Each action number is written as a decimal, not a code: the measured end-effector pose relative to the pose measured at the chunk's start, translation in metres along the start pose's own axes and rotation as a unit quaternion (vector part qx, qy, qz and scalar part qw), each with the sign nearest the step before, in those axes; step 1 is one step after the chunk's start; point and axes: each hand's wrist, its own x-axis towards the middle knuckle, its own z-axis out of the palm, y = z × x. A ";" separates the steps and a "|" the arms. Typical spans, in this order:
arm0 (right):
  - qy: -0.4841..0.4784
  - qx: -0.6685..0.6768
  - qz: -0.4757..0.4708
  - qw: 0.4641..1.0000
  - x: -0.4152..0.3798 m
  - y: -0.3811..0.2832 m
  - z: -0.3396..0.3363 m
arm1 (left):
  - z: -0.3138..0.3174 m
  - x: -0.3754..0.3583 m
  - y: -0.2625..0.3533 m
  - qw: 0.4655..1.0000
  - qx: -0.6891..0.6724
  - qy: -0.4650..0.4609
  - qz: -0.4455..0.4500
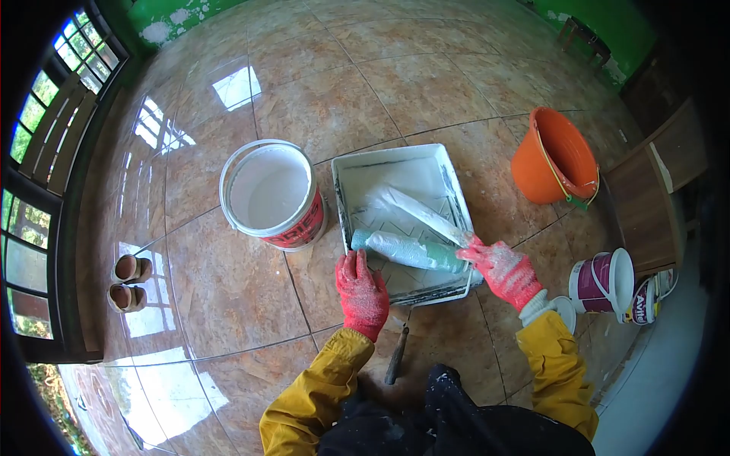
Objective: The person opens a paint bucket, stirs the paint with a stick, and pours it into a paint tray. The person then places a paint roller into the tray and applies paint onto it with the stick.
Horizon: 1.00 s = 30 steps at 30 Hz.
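In the head view, a paint roller (414, 251) with a green and white sleeve lies across the paint tray (450, 171). My left hand (360, 298), in a red paint-smeared glove, has its fingers curled at the roller's left end, right by the tray's rim. My right hand (503, 272), gloved the same way, is closed on a white paint-coated stick (426, 215). The stick slants up and left over the tray, its far end blurred. The right fingertips are close to the roller's right end. White paint covers the tray's ribbed bottom.
Left of the tray stands a white paint bucket (296, 228) with a red label. An orange bucket (536, 163) is at the right, and smaller paint tubs (601, 283) stand lower right. A dark-handled tool (397, 356) lies before my knees; shoes (128, 281) sit far left.
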 end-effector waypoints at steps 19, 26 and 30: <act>-0.043 -0.005 0.075 0.996 -0.002 -0.004 -0.016 | 0.001 0.000 0.004 1.000 0.014 -0.009 -0.005; -0.009 0.056 0.012 0.998 -0.009 0.013 -0.010 | 0.002 -0.001 0.001 1.000 0.019 -0.001 0.000; -0.033 0.043 0.038 0.998 0.001 -0.009 -0.016 | 0.000 -0.001 0.004 1.000 0.030 -0.003 0.002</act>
